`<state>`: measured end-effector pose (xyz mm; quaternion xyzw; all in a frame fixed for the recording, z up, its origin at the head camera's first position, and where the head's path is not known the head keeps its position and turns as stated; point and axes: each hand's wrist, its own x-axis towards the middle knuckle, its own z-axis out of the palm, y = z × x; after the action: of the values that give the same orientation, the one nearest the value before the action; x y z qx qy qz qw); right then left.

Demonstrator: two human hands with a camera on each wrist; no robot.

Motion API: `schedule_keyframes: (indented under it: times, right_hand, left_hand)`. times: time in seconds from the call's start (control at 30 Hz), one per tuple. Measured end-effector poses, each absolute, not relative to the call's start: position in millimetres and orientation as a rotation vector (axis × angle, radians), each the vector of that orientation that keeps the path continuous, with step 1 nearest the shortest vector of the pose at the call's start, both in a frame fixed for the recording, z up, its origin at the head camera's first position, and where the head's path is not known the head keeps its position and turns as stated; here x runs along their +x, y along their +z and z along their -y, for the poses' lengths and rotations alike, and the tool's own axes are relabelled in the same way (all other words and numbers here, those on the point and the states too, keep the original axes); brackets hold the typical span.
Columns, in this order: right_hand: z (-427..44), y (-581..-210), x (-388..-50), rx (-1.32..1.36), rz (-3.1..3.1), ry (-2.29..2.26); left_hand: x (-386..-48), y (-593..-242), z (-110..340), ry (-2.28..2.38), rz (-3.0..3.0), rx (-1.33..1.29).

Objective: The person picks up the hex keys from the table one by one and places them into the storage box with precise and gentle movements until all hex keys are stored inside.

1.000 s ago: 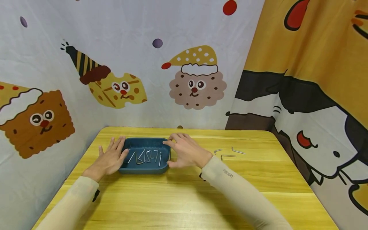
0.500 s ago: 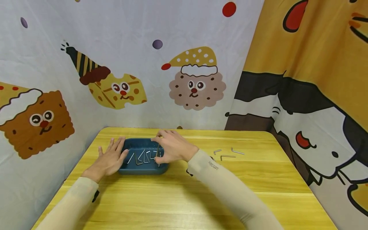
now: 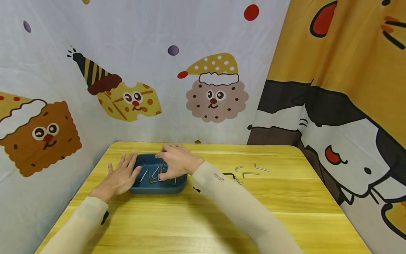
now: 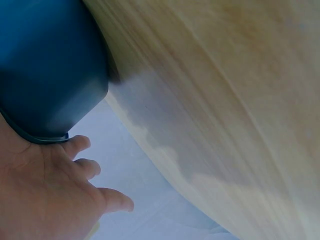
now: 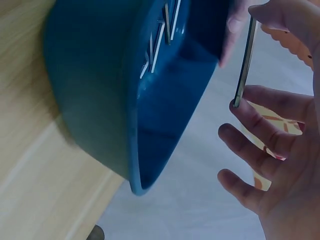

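My right hand [image 3: 177, 160] is over the blue tray [image 3: 155, 191], pinching a hex key [image 5: 245, 62] by its ends between thumb and fingertips. In the right wrist view the key is above the tray's rim, apart from the others. Several more hex keys [image 5: 158, 47] lie on the tray's floor, partly hidden by the right hand in the head view. At the tray's left end rests my left hand [image 3: 120, 176], fingers straight and spread, the palm against the rim in the left wrist view.
On the wooden table [image 3: 190, 218], right of the tray, lie several loose hex keys [image 3: 251, 173], among them a black one [image 3: 229, 174] partly behind the right sleeve. A printed cloth [image 3: 177, 130] hangs behind the table's far edge.
My right hand has moved left from the tray's right end to over its middle, carrying the hex key. The left hand has stayed on the tray's left end.
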<state>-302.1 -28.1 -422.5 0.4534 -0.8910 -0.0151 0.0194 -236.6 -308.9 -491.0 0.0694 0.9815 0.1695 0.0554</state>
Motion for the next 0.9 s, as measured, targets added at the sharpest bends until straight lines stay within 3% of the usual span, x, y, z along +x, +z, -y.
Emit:
schedule_keyframes:
  times: [0.9]
  right_hand:
    - [79, -435, -313, 1.480, 2.929, -0.268]
  left_hand:
    - [-237, -490, 309, 0.515, -2.971, 0.210]
